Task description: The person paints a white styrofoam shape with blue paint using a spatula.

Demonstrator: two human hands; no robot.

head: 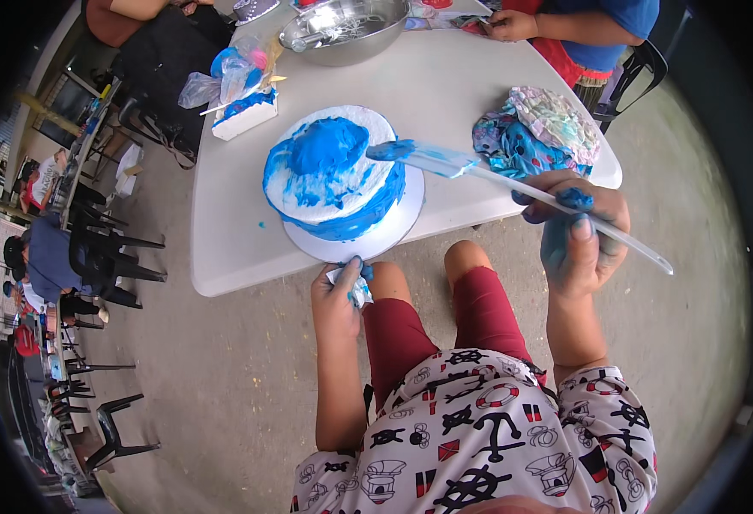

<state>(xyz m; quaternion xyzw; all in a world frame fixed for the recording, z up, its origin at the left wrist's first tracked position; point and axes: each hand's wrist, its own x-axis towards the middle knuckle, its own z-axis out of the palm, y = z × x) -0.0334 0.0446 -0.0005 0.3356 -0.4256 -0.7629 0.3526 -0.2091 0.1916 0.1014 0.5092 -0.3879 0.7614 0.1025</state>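
Observation:
A round cake (325,205) with white frosting and uneven blue frosting over its top and side sits on a round white board (408,215). The thickest blue heap (331,144) lies toward the back of its top. My right hand (582,228), smeared blue, grips the handle of a translucent spatula (440,160). Its blue-coated blade points left over the right part of the cake; whether it touches cannot be told. Below the front edge of the board, my left hand (339,292) pinches a crumpled, blue-stained white tissue (357,292).
On the white table (241,257) stand a white box (248,115) with blue-smeared edges and plastic bags, a steel bowl (350,32) holding a whisk, and bunched patterned cloths (537,135). Another person's hand (511,26) is at the far right. Black chairs (116,430) stand leftward.

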